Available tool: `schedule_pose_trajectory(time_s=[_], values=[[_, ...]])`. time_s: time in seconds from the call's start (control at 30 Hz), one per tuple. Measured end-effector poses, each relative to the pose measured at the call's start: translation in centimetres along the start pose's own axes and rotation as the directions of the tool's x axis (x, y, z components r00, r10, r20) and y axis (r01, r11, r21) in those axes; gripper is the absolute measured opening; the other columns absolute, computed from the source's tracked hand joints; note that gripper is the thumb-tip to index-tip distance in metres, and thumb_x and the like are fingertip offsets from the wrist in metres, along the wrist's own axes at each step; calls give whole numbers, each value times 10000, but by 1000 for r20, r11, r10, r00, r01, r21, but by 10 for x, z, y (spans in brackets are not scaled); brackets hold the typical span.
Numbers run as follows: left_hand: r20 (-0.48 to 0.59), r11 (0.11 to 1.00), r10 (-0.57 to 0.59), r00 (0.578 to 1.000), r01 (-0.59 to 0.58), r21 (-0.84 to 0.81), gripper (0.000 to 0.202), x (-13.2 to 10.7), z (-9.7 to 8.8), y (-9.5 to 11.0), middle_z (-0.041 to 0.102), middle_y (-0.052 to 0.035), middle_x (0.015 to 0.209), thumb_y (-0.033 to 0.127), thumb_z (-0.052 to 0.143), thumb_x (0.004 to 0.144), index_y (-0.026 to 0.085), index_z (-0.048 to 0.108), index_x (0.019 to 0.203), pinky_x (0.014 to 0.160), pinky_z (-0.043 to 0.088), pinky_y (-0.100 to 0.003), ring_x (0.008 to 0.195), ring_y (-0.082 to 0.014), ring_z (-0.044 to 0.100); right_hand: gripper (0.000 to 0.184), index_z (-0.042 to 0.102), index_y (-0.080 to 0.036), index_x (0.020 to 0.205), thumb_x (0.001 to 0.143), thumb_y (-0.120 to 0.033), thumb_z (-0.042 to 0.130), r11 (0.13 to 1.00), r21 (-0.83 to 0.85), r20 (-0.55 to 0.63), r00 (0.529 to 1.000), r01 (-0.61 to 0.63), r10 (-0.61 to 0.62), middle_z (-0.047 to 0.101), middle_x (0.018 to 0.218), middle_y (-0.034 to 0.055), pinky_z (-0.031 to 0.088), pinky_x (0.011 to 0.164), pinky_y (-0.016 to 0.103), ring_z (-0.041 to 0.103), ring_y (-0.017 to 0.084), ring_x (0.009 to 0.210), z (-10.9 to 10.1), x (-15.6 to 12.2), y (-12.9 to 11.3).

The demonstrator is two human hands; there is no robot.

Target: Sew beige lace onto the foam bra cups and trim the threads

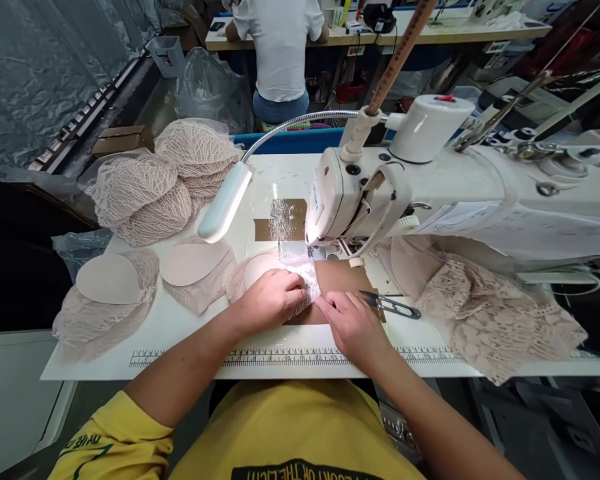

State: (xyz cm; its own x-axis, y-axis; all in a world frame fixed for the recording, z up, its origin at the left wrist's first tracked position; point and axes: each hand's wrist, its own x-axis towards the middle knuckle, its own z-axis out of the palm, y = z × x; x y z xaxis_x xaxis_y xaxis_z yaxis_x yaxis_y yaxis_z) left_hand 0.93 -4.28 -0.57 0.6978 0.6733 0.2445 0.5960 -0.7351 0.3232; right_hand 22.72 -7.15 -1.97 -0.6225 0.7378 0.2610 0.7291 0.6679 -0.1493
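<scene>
on white table (190, 365), at front of machine (333, 190), have lace (307, 271) between left hand (275, 295) and right hand (351, 325), just right of former and touching its curled fingertips (cannot tell whether gripping or only pressing). with right thumb and forefinger, pinching near right edge. as for lace, looks pale, patterned and brightly lit, partly hidden by fingers, with beige cup (259, 268) close by. points from machine towards yellow shirt (290, 420), with long axis front to back, slanting slightly right at near end, over brown card (341, 277).
</scene>
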Motion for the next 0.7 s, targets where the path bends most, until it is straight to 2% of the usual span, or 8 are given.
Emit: schedule_pose_trajectory(time_s=[0.17,0.4,0.53,0.7], values=[[37,991,26,999,-31,127,222,-2,6,1,594,-70,950,210,481,936,208,636,1095,765,393,-321,820,-178,502,393,613,-131,1157,849,-21,395,1000,-4,-7,1000,16,-16,602,855,66,344,688,298,420,194,744,2,-2,2],[87,984,22,996,-37,175,267,-2,7,1,574,-80,959,195,462,940,215,601,1168,745,370,-336,833,-198,492,422,608,-127,1183,833,-16,401,999,26,9,1000,20,-20,601,870,74,378,699,305,435,195,746,1,-2,3],[99,980,13,995,-32,195,291,-1,8,1,571,-88,954,203,435,951,216,592,1195,742,372,-346,841,-205,494,450,611,-150,1177,808,3,405,994,112,20,1000,4,-6,599,881,71,401,690,297,461,190,763,-2,-2,7],[98,980,14,995,-32,194,303,-1,6,3,579,-87,941,177,426,947,213,600,1192,749,381,-347,830,-202,489,406,623,-142,1123,832,7,383,976,216,-19,999,-23,28,606,919,75,430,730,287,498,180,806,-4,-1,11]])
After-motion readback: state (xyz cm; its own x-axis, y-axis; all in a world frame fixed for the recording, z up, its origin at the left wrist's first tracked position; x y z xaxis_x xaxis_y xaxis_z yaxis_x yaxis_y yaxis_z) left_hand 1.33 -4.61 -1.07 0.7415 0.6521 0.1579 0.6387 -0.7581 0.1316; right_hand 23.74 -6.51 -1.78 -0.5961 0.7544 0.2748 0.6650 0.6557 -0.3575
